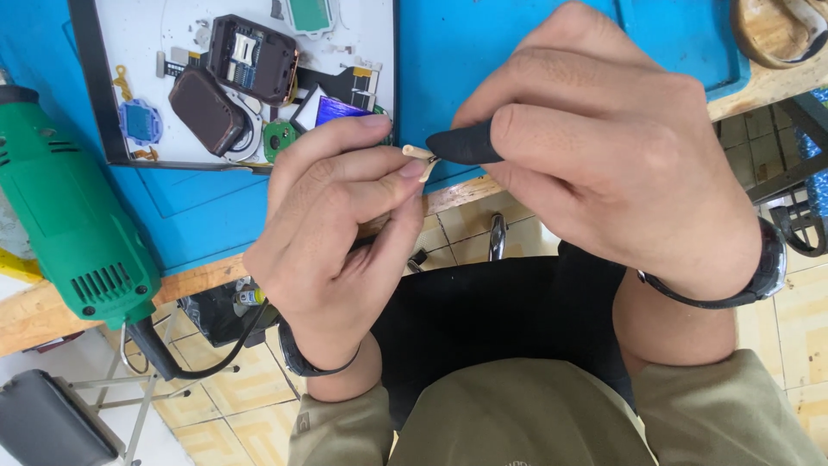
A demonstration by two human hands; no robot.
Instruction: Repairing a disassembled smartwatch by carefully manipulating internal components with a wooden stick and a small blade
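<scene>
You are holding both hands up in front of your chest, just off the near edge of the bench. Your left hand (336, 233) is pinching a small cream-coloured part (421, 156) between thumb and fingertips, closed on it, with one short end sticking out toward the other hand. Your right hand (604, 147) is wrapped around a black tool (461, 145), fingers closed over its body so only the tapered tip is showing; that tip is touching the small part where it leaves your left fingertips. The rest of the tool is hidden inside your fist, so its kind cannot be told. Both wrists are wearing dark bands, the one on the right wrist (759, 267) wider. Behind the hands a blue mat (483, 52) is covering the bench, and on it a white tray (172, 34) with a dark border is lying at upper left. In the tray a dark opened device housing (252, 57) is sitting beside a dark rounded back cover (207, 110), with a small green circuit board (278, 138) and a small blue screen (338, 110) just beside them toward your left hand. A small blue framed piece (141, 122) is lying at the tray's left side. A green power tool (69, 216) is resting on the mat to the far left, well apart from both hands, its black cable hanging off the bench edge.
</scene>
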